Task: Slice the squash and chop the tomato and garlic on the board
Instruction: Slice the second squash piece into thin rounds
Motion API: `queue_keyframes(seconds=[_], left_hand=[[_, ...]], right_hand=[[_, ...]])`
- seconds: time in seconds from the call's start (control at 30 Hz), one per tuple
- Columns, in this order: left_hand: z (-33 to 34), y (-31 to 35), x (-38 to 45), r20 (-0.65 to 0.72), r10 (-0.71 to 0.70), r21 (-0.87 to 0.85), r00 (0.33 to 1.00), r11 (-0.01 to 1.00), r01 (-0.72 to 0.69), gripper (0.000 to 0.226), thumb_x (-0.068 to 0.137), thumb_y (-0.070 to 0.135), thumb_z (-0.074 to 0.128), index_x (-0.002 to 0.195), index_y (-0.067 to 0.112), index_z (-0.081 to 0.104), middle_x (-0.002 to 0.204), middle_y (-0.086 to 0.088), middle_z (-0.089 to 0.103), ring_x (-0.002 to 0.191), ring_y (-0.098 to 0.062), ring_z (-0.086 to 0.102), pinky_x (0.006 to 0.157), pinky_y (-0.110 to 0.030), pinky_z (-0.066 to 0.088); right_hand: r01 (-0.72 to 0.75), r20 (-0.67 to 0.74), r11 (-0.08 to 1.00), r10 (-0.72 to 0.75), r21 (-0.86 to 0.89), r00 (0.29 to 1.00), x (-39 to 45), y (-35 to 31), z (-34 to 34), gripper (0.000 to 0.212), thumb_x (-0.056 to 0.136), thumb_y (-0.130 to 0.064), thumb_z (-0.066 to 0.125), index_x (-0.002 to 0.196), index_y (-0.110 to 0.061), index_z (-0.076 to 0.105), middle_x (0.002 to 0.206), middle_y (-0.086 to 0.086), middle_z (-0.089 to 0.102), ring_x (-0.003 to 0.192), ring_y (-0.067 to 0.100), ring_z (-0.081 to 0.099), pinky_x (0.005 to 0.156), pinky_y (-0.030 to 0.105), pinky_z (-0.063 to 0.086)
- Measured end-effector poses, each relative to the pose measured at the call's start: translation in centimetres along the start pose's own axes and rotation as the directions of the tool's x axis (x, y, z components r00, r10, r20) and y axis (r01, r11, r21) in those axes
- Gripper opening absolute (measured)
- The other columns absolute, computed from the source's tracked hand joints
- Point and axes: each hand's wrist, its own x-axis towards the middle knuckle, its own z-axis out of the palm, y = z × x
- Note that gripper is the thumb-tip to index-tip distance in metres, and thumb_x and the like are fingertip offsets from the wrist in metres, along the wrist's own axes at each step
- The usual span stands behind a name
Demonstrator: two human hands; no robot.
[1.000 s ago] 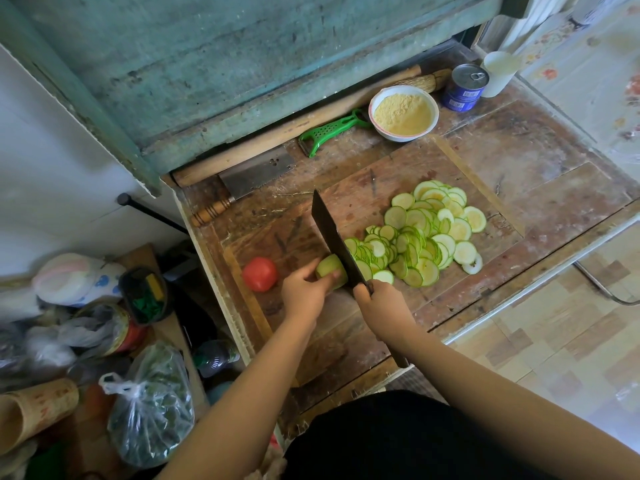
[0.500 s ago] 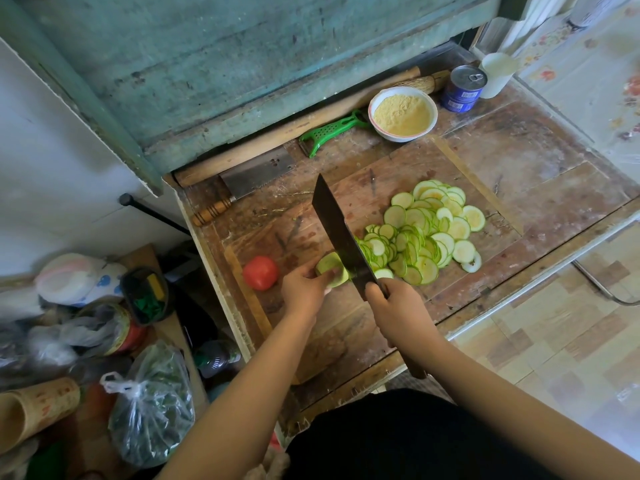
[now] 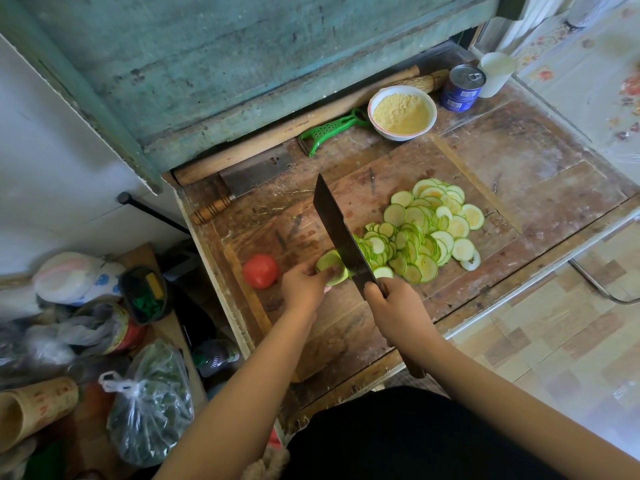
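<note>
A short green stub of squash lies on the worn wooden board, pinned by the fingers of my left hand. My right hand grips the handle of a dark cleaver, whose blade stands edge-down against the right side of the stub. A heap of thin squash slices spreads to the right of the blade. A whole red tomato rests at the board's left edge, just left of my left hand. No garlic shows.
A second cleaver with a wooden handle lies behind the board beside a long rolling pin. Further back are a green peeler, a bowl of yellow meal, a blue can and a white cup. Bags and jars crowd the lower left.
The cleaver has kept chopping at the stub, which is a little shorter and tipped under my left fingers. My right hand has shifted slightly right and nearer; the slice heap has grown.
</note>
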Motion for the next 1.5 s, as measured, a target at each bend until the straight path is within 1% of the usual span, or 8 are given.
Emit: queue_keyframes(seconds=[0.43,0.57,0.77,0.87,1.0,1.23,1.37,1.5], left_hand=[[0.0,-0.8,0.5,-0.021,0.069,0.118,0.997,0.991,-0.067,0.046,0.074,0.015,0.079,0.118,0.019,0.068,0.108,0.002,0.071,0.095,-0.015,0.068,0.074,-0.032,0.059],[-0.1,-0.7,0.7,-0.035,0.065,0.130,0.997,0.990,-0.060,0.043,0.072,0.017,0.080,0.113,0.024,0.070,0.105,0.004,0.072,0.095,-0.015,0.068,0.081,-0.037,0.058],[0.2,-0.7,0.9,0.001,0.055,0.091,0.998,0.994,-0.055,0.039,0.072,0.012,0.080,0.110,0.017,0.072,0.095,-0.006,0.074,0.075,-0.015,0.066,0.073,-0.035,0.058],[0.2,-0.7,0.8,-0.006,0.046,0.082,0.999,0.996,-0.045,0.040,0.072,0.012,0.081,0.110,0.016,0.072,0.094,-0.004,0.074,0.079,-0.017,0.068,0.075,-0.037,0.059],[0.1,-0.7,0.6,0.000,0.035,0.050,0.999,0.998,-0.035,0.040,0.073,0.008,0.079,0.112,0.012,0.070,0.097,-0.007,0.074,0.084,-0.020,0.069,0.076,-0.037,0.058],[0.1,-0.1,0.0,0.017,0.017,0.023,1.000,1.000,-0.017,0.040,0.074,0.007,0.078,0.113,0.010,0.069,0.098,-0.010,0.073,0.079,-0.019,0.066,0.058,-0.026,0.052],[0.1,-0.1,0.1,0.007,-0.004,0.004,1.000,1.000,0.004,0.043,0.073,0.006,0.079,0.115,0.009,0.068,0.100,-0.008,0.072,0.090,-0.022,0.069,0.078,-0.037,0.058],[0.1,-0.2,0.2,0.010,0.002,0.014,1.000,1.000,-0.002,0.041,0.073,0.007,0.079,0.113,0.012,0.070,0.099,-0.006,0.073,0.091,-0.021,0.069,0.078,-0.037,0.058]], right_hand=[[-0.102,0.064,0.995,0.103,-0.011,0.993,-0.1,1.2,0.4,0.028,0.088,-0.024,0.043,0.065,-0.010,0.038,0.056,0.008,0.038,0.049,0.021,0.039,0.049,0.032,0.035],[-0.097,0.037,0.995,0.096,0.023,0.995,-0.5,1.3,0.4,0.029,0.089,-0.024,0.043,0.064,-0.010,0.039,0.057,0.010,0.038,0.049,0.021,0.038,0.049,0.033,0.033],[-0.042,-0.028,0.999,0.042,-0.014,0.999,-0.2,0.6,0.0,0.033,0.088,-0.025,0.044,0.062,-0.006,0.043,0.055,0.010,0.045,0.050,0.024,0.043,0.050,0.038,0.042],[-0.044,-0.020,0.999,0.044,-0.010,0.999,-0.3,0.6,-0.1,0.033,0.088,-0.026,0.044,0.063,-0.005,0.043,0.055,0.010,0.045,0.049,0.023,0.042,0.049,0.042,0.045],[-0.043,0.001,0.999,0.043,0.008,0.999,-0.4,0.7,0.0,0.031,0.089,-0.027,0.044,0.065,-0.007,0.045,0.056,0.009,0.044,0.050,0.021,0.041,0.050,0.034,0.038],[-0.031,0.009,0.999,0.030,0.033,1.000,-0.6,0.7,0.1,0.029,0.091,-0.025,0.044,0.065,-0.010,0.042,0.058,0.008,0.041,0.052,0.019,0.039,0.052,0.031,0.032],[-0.028,0.003,0.999,0.027,0.039,1.000,-0.6,0.7,0.0,0.030,0.090,-0.025,0.044,0.064,-0.010,0.041,0.057,0.008,0.041,0.051,0.019,0.039,0.052,0.031,0.033],[-0.033,0.006,0.999,0.033,0.030,0.999,-0.4,0.7,0.0,0.030,0.090,-0.025,0.044,0.064,-0.010,0.040,0.056,0.007,0.041,0.051,0.019,0.040,0.051,0.031,0.033]])
